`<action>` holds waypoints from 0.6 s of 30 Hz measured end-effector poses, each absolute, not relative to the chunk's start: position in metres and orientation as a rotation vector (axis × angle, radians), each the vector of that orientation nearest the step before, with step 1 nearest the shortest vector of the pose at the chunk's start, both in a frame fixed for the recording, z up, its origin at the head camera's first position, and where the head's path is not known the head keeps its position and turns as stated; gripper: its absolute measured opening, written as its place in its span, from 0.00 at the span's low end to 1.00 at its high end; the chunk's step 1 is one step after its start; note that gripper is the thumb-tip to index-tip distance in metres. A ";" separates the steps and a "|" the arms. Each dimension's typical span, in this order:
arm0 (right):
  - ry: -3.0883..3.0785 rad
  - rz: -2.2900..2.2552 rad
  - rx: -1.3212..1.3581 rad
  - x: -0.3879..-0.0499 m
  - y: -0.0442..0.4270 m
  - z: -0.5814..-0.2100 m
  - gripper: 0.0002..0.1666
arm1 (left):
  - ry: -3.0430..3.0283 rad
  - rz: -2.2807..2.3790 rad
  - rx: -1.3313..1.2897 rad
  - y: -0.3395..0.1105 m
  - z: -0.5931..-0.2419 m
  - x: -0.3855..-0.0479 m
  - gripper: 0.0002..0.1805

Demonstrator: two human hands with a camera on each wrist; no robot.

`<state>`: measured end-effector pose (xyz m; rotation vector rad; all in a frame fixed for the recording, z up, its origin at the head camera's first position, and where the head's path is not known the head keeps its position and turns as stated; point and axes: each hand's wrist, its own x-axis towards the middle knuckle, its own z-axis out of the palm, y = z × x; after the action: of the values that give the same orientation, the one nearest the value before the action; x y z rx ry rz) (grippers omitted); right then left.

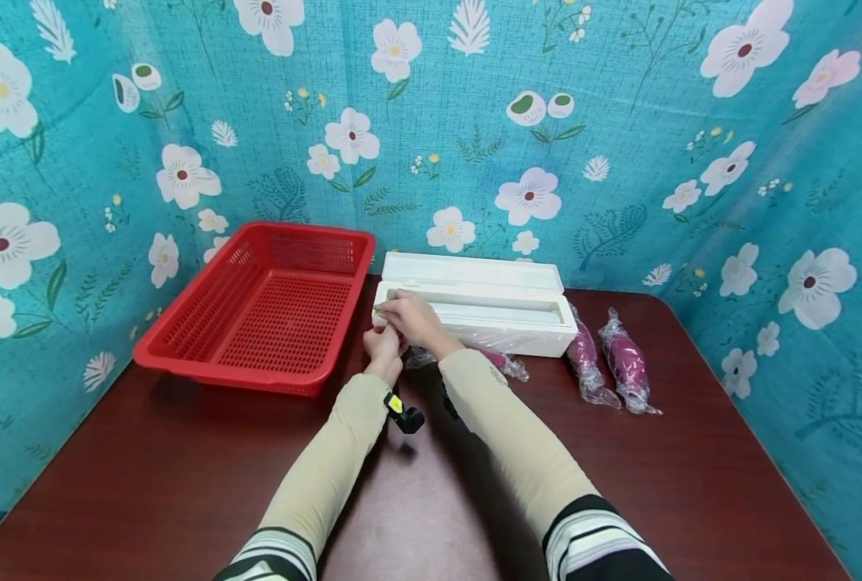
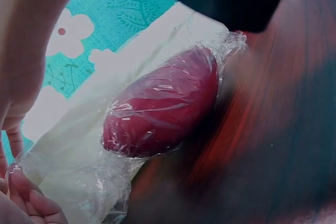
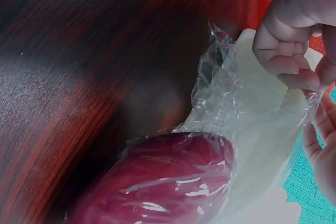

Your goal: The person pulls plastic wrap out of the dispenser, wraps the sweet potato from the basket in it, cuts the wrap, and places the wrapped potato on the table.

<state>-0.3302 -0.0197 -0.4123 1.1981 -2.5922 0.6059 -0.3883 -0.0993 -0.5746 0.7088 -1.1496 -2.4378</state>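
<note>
Near the left end of an open white box (image 1: 540,342), both hands work on clear plastic wrap (image 3: 218,82). With bent fingers, my left hand (image 1: 382,355) pinches the wrap's gathered end. Just beyond it, my right hand (image 1: 412,319) pinches the same end, fingertips close to the left ones. The wrap surrounds a smooth purple-red elongated vegetable (image 2: 163,106), which lies on the table along the box's front. Its kind is not certain. Another twisted tail of wrap shows at its far end. My right forearm hides part of the vegetable in the head view.
A red slotted plastic basket (image 1: 249,373) stands left of the box. Two more wrapped purple-red vegetables, one (image 1: 584,359) by the box's right end and another (image 1: 625,361) farther right, lie on the table. The box's raised lid (image 1: 474,270) is near the flowered curtain (image 1: 445,161).
</note>
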 end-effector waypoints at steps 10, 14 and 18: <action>-2.793 0.828 0.927 -0.334 -0.030 -0.410 0.10 | -1.223 -2.391 0.714 -0.100 -0.582 -0.394 0.12; -2.837 0.967 0.752 -0.335 -0.033 -0.409 0.07 | -1.254 -2.467 0.681 -0.107 -0.603 -0.411 0.09; -2.854 1.020 0.690 -0.336 -0.036 -0.410 0.06 | -1.258 -2.513 0.680 -0.109 -0.581 -0.391 0.08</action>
<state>-0.3357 -0.0358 -0.4103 0.6903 -2.8542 1.0197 -0.3911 -0.1087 -0.5810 0.6803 -1.2575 -2.5128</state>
